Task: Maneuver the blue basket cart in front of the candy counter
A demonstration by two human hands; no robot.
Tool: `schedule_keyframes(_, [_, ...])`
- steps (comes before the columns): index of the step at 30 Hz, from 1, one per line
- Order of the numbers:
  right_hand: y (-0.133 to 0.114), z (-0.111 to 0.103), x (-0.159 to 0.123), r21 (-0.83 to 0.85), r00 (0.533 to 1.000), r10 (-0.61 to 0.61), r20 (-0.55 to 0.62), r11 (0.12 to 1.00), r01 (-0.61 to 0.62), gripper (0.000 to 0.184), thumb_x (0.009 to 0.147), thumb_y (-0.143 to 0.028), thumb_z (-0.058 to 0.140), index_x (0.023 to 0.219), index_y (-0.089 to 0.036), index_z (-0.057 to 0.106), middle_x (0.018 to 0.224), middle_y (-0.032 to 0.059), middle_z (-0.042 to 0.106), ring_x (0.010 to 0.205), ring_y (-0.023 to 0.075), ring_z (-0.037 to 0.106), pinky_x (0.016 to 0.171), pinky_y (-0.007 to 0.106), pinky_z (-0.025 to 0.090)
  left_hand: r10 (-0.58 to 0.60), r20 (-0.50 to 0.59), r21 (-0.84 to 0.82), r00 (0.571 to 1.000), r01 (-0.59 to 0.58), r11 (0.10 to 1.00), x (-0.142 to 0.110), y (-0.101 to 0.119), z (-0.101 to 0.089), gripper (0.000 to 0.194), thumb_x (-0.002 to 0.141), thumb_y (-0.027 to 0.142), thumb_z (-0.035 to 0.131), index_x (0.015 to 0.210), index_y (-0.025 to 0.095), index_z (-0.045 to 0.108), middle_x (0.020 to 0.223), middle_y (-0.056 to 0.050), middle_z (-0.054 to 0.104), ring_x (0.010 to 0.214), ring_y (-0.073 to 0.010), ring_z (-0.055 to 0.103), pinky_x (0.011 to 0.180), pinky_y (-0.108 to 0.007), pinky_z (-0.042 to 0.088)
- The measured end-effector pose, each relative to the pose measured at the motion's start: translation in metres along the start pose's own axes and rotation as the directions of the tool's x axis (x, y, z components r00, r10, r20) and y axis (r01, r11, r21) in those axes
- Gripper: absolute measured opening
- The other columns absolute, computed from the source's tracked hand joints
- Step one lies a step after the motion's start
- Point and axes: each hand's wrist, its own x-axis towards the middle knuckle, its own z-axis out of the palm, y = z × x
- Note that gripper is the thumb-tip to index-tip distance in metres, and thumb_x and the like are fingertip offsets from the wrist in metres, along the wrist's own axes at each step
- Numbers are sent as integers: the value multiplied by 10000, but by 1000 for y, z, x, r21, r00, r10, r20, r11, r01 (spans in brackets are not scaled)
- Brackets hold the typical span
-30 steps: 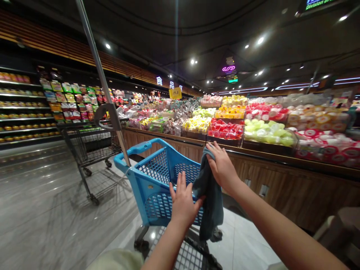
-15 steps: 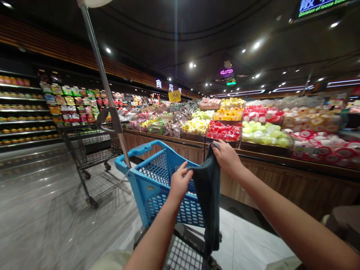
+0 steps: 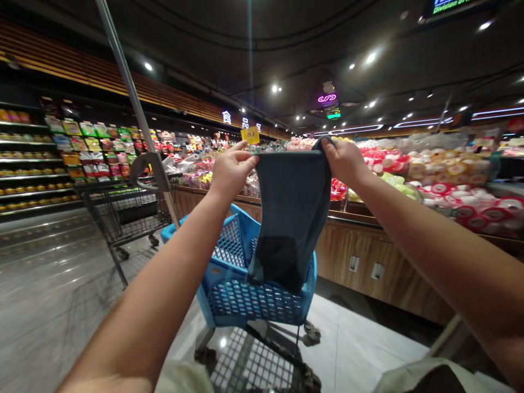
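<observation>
Stretched between my hands hangs a dark teal-grey cloth [image 3: 292,202], its upper edge pulled nearly straight. My left hand [image 3: 232,170] pinches one top corner between thumb and fingers. At the other top corner, my right hand [image 3: 346,161] grips the fabric, which bunches a little there. The cloth's lower end hangs in front of the blue plastic shopping cart basket [image 3: 249,305] and hides part of it. Whether the cloth touches the basket, I cannot tell.
A metal pole [image 3: 126,71] rises at the cart's left. Behind it stands a black wire cart [image 3: 126,213]. Wooden counters [image 3: 368,262] heaped with wrapped sweets [image 3: 450,169] run across the right. Stocked shelves [image 3: 28,158] line the far left, and a yellow price sign [image 3: 250,135] stands beyond my left hand.
Both hands have risen and moved farther apart with the cloth. It has gone from hanging folded beside the basket to spread out above and before it.
</observation>
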Motion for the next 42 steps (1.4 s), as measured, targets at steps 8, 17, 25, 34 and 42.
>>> schedule_keyframes(8, [15,38,-123,133,835,-147,531,987,90,614,936,-615,289,565,-204,554,591,41,597,568,157,528,570,282,302,-83,518,180,851,-14,984,-118,8,-39,271,823,432,592,685,237,721,1286,-47,647,1297,-305,486,1086,-525,357])
schedule_keyframes(17, [14,104,-141,-85,729,34,684,996,33,690,959,-607,209,819,-152,709,900,159,706,885,284,650,833,402,434,-394,569,553,722,19,833,-147,-47,14,257,861,352,543,697,223,694,1214,-57,683,1295,-311,481,1103,-603,264])
schedule_keyframes(25, [27,147,-249,197,491,-300,818,948,250,656,701,-591,708,1218,-194,634,1307,169,592,1334,404,394,1099,665,135,-147,807,362,571,-282,889,-242,-61,50,771,702,695,645,1308,231,541,1563,-139,299,1464,-329,170,1132,-655,95])
schedule_keyframes(34, [54,141,-245,273,578,-373,726,927,256,453,927,-375,486,1362,-254,529,1501,105,393,1435,318,237,1139,625,119,6,745,427,667,-484,764,-294,-73,68,580,950,376,399,1482,157,326,1591,-89,218,1486,-226,92,1174,-539,-97])
schedule_keyframes(42, [70,102,-174,354,818,-367,442,910,217,242,906,-307,513,1066,-280,693,1236,64,655,1366,309,387,1104,684,103,-61,621,447,781,-289,847,-189,-38,35,238,898,206,482,979,251,702,1514,-42,407,1446,-289,252,1138,-663,41])
